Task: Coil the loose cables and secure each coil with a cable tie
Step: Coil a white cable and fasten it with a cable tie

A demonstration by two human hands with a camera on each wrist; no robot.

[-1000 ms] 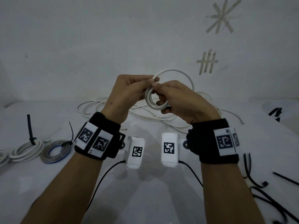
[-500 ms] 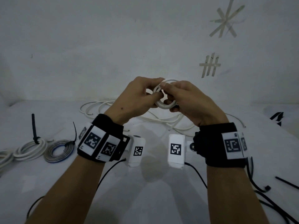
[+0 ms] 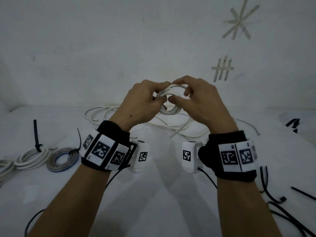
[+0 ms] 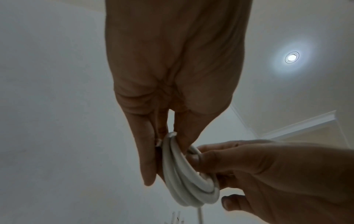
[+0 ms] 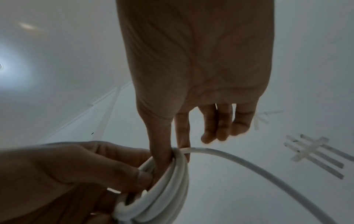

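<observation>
A small coil of white cable is held in the air between both hands above the white table. My left hand pinches the coil's left side with thumb and fingers. My right hand pinches its top right between thumb and forefinger, the other fingers loosely curled. A free strand runs off the coil to the right in the right wrist view. The rest of the white cable lies loose on the table beneath the hands.
Two tied coils, one white and one grey-blue, lie at the left with black ties standing up. Loose black cable ties lie at the right edge. Tape marks are stuck on the back wall.
The large outer loop has been drawn in, so the coil is now small and tight. Both hands rose a little and my right hand moved to the coil's top.
</observation>
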